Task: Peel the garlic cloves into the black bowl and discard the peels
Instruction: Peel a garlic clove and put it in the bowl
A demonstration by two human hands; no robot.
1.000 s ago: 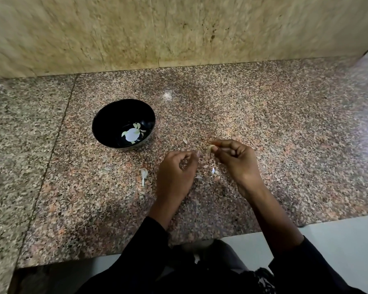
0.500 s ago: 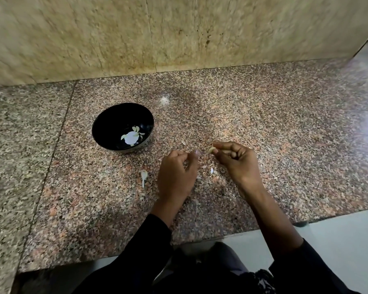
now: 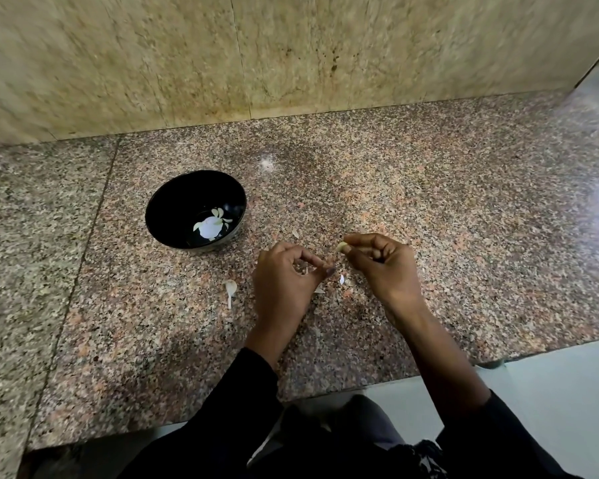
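Observation:
The black bowl stands on the granite counter, left of my hands, with several peeled garlic cloves at its bottom. My right hand pinches a pale garlic clove between thumb and forefinger. My left hand is curled just left of it, thumb and forefinger tips pressed together, seemingly on a sliver of peel too small to see clearly. Small white peel bits lie on the counter between and under my hands.
A garlic stem piece lies left of my left hand, and another peel flake lies beyond it. The tiled wall closes the back. The counter's front edge runs above my lap.
My hands stay almost as they were, the left a little apart from the clove in my right. The view has tilted slightly; the bowl has not moved.

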